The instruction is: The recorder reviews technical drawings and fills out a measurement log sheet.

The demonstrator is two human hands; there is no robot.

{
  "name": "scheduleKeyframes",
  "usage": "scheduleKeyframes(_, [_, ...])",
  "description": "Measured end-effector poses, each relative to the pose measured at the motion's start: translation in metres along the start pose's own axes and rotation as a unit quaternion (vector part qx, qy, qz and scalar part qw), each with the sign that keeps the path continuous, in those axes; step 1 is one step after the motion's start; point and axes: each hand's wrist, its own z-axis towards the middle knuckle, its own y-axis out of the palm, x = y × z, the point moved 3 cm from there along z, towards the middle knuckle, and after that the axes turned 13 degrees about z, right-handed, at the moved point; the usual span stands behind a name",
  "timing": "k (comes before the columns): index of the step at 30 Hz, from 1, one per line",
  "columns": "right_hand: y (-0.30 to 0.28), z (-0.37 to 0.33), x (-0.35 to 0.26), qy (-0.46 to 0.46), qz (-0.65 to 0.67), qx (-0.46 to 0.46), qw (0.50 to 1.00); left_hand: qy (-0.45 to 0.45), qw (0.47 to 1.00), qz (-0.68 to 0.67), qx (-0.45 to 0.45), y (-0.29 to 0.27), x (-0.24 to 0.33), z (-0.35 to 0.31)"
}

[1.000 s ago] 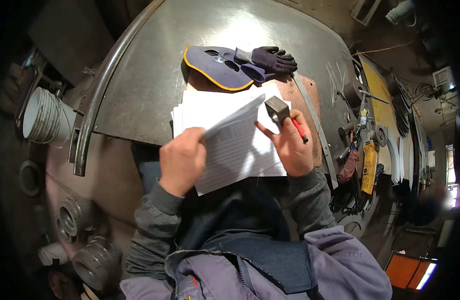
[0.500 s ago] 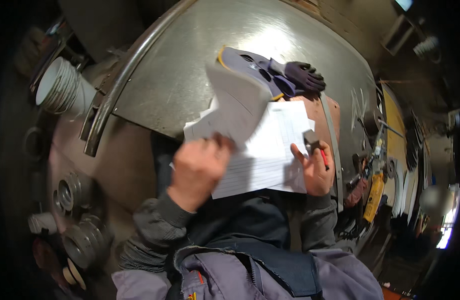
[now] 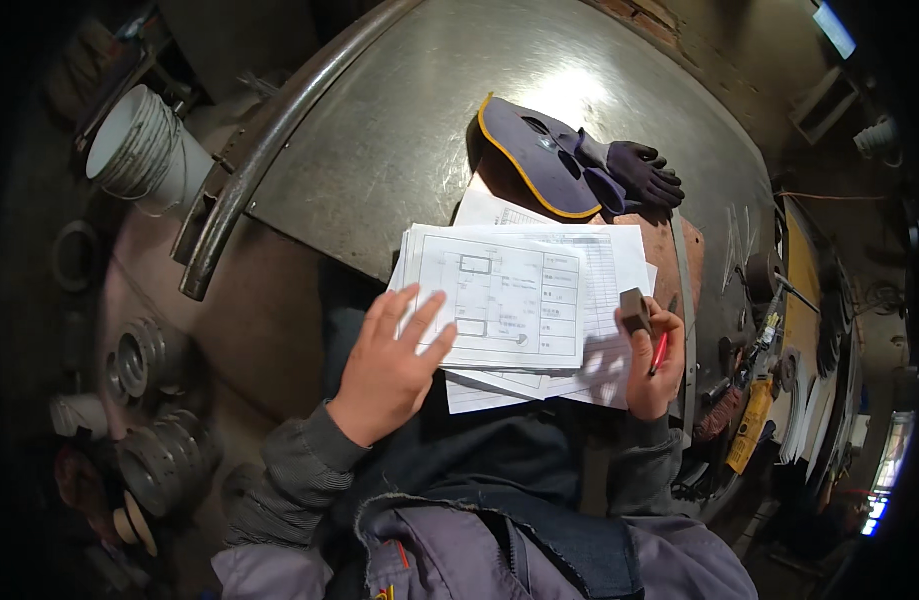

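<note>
A stack of printed drawing sheets [image 3: 514,290] lies at the near edge of the metal table, with a line drawing and a side table of text on top. My left hand [image 3: 394,360] rests on its left edge, fingers spread and flat. To the right, my right hand [image 3: 656,365] grips a small dark brown block [image 3: 634,311] between thumb and fingers, along with a red pen [image 3: 660,352]. Other sheets [image 3: 619,262] stick out beneath and behind the stack. The block's lower part is hidden by my thumb.
Behind the papers lie a purple-grey cloth piece with yellow edging [image 3: 539,165] and dark work gloves [image 3: 644,175]. A metal strip [image 3: 683,300] runs along the right. A steel pipe [image 3: 269,140] borders the table's left side, near a white bucket [image 3: 144,150]. Metal rings [image 3: 164,460] sit lower left.
The sheet my left hand was lifting and turning now lies flat on the stack. That hand has opened onto the paper; my right hand still holds the block and pen.
</note>
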Motion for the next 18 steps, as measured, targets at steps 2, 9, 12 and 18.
scheduleKeyframes(2, [0.013,-0.001,0.000,-0.011,-0.029,-0.038,0.999,-0.114,0.993,-0.033,-0.022,-0.011,-0.014,-0.010])
scheduleKeyframes(9, [0.032,-0.010,0.008,-0.052,-0.077,-0.156,0.983,-0.242,0.859,-0.443,0.080,0.069,-0.023,-0.024])
scheduleKeyframes(12, [0.036,-0.011,0.014,-0.058,-0.188,-0.159,0.968,-0.280,0.777,-0.564,0.023,0.068,-0.039,-0.024])
scheduleKeyframes(18, [0.060,-0.014,-0.001,-0.063,-0.203,-0.198,0.957,-0.387,0.728,-0.566,-0.023,0.066,-0.074,0.008])
